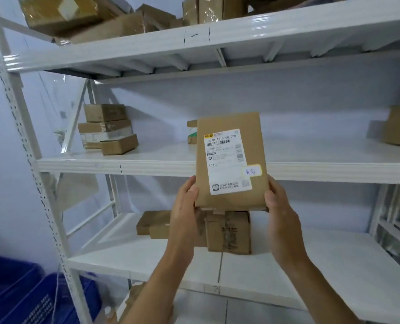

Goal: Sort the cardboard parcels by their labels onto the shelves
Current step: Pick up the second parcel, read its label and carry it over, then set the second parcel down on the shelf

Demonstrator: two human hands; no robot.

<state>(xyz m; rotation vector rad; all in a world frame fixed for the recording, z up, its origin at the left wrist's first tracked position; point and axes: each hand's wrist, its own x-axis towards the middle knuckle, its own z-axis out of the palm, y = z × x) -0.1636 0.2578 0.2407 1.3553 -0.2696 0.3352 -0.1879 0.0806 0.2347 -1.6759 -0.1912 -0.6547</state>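
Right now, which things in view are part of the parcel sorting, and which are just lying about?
Part of the job:
- held parcel, gripped by left hand and right hand
- its label
- white shelves
- parcels already shelved

Lying about:
- blue crates on the floor, lower left

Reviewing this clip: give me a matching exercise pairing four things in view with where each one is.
Things:
1. Flat brown cardboard parcel with white label
2. Stack of three small cardboard boxes
3. Blue plastic crates
4. Taped brown cardboard box

Places:
A. Lower shelf
B. Floor, bottom left
C. Held in both hands
D. Middle shelf, left end

Pairs: 1-C, 2-D, 3-B, 4-A
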